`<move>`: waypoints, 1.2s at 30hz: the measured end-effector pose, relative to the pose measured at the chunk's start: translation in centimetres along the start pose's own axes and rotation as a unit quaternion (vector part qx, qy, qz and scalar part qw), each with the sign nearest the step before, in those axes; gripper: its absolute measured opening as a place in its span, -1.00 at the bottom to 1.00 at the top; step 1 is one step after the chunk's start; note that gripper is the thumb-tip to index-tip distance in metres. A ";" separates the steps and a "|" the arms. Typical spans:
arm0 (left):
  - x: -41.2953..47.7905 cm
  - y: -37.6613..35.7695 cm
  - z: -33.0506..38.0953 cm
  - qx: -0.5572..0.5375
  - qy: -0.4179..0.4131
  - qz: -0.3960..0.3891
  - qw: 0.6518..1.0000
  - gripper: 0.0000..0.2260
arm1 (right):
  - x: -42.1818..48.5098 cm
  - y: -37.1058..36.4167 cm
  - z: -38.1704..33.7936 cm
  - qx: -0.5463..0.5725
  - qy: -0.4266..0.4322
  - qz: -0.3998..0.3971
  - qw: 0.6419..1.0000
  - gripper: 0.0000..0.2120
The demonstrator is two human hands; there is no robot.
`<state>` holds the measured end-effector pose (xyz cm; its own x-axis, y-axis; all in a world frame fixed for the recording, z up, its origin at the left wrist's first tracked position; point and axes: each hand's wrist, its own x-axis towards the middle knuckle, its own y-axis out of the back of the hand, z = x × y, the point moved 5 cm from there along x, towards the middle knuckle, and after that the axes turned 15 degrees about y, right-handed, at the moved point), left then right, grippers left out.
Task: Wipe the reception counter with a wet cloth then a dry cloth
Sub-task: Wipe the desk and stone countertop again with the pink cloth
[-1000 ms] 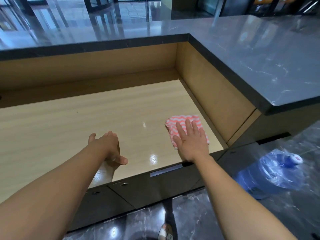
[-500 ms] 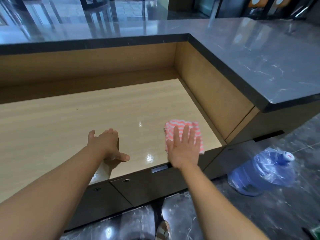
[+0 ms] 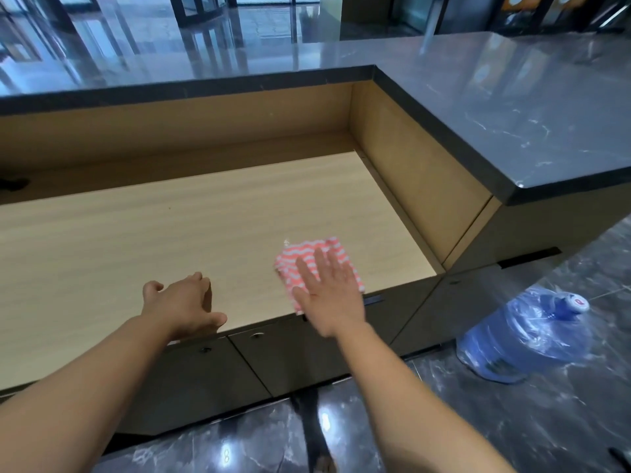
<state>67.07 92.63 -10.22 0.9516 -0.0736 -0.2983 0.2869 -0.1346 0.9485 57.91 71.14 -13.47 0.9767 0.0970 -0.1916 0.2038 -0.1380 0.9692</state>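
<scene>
cloth point(image 3: 316, 259) on desk point(image 3: 153, 233) near its front right corner, water jug point(image 3: 522, 339) on floor right

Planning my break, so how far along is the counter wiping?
Done: no wiped area can be told apart. In hand: the right hand presses the striped cloth on the wooden counter, front right corner. Remaining: other areas, then a dry cloth, none visible.

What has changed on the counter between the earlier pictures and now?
The right hand, pressing flat on the striped cloth, slid it left along the wooden counter surface, toward the front edge and the left hand. The left hand stayed resting at the front edge; the water bottle stayed on the floor.
</scene>
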 end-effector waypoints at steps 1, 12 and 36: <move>0.0 0.0 0.1 0.003 0.005 -0.006 1.000 -0.67 | -0.7 0.2 2.1 -0.005 -0.023 -0.001 1.000 -0.45; 0.3 0.0 0.0 -0.012 -0.002 -0.019 1.000 -0.73 | -2.8 1.3 12.9 0.029 -0.170 -0.001 0.985 -0.44; 3.2 -1.0 -23.9 -0.078 0.014 0.003 0.997 -0.74 | 10.7 -3.6 -32.2 0.061 -0.015 -0.012 0.998 -0.42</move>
<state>72.43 116.18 -9.53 0.9552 -0.0468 -0.2921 0.2933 0.0204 0.9558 65.47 104.41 -13.99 0.9726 0.0715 -0.2212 0.2322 -0.2548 0.9387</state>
